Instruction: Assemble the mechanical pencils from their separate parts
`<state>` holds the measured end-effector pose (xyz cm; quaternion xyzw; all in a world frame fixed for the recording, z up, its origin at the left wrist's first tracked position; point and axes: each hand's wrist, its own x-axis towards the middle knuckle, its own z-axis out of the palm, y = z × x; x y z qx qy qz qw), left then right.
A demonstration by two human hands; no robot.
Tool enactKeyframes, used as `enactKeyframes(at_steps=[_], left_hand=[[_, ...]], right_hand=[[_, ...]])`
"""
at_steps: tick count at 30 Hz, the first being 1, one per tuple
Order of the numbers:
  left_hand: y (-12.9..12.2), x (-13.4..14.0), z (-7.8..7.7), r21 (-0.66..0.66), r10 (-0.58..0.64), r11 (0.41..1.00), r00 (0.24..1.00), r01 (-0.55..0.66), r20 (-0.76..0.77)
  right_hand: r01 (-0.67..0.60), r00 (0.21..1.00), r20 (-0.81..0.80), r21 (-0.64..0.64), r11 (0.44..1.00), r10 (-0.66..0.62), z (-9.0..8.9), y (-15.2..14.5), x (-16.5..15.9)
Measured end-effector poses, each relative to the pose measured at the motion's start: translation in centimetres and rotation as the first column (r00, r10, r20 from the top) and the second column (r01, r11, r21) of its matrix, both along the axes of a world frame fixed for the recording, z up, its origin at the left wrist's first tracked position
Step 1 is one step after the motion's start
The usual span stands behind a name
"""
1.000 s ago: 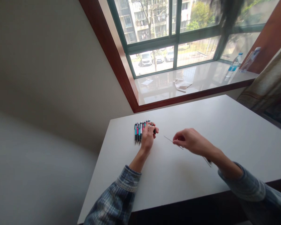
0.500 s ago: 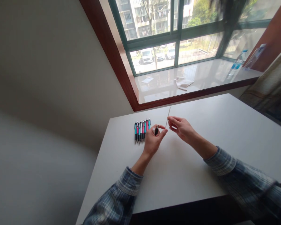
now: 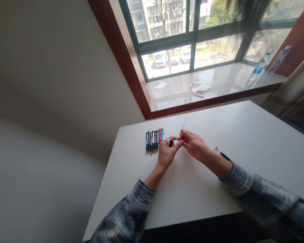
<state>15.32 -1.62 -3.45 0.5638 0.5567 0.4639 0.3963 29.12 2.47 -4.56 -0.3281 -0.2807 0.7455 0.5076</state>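
A thin pale pen refill (image 3: 183, 125) slants upward from the pinched fingertips of my right hand (image 3: 195, 145). My left hand (image 3: 166, 155) is closed around a black pen grip (image 3: 171, 141), and a short white piece (image 3: 168, 141) shows beside it. The left thumb and forefinger meet the right fingertips at the refill's lower end, and they partly hide it. Just left of my left hand, several ballpoint pens (image 3: 154, 140) in blue, pink and white with black grips lie side by side in a row.
All of this is over a white table (image 3: 131, 189). A black pen part (image 3: 225, 156) lies partly behind my right forearm. On the windowsill beyond are a cloth (image 3: 200, 89), a paper (image 3: 160, 85) and a plastic bottle (image 3: 259, 65).
My right hand has come down and left along the refill, closer to my left fingertips. Less of the refill stands out above the fingers. Pen parts beside the right forearm have come into view.
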Motion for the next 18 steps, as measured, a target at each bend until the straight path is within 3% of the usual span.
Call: enactKeyframes(at_steps=[7,13,18], left_hand=[[-0.1,0.0,-0.1,0.033,0.011,0.999,0.993,-0.008,-0.115],[-0.1,-0.1,0.5,0.067,0.093,0.995,0.953,-0.077,-0.287],[0.1,-0.3,0.5,0.086,0.099,0.994,0.936,-0.074,-0.339]], right_hand=[[-0.028,0.999,-0.025,-0.181,0.983,0.024,-0.6,0.4,-0.3],[0.025,1.0,-0.009,-0.249,0.968,-0.028,0.3,0.4,-0.1],[0.008,0.999,-0.033,-0.252,0.968,-0.017,0.9,0.0,-0.3]])
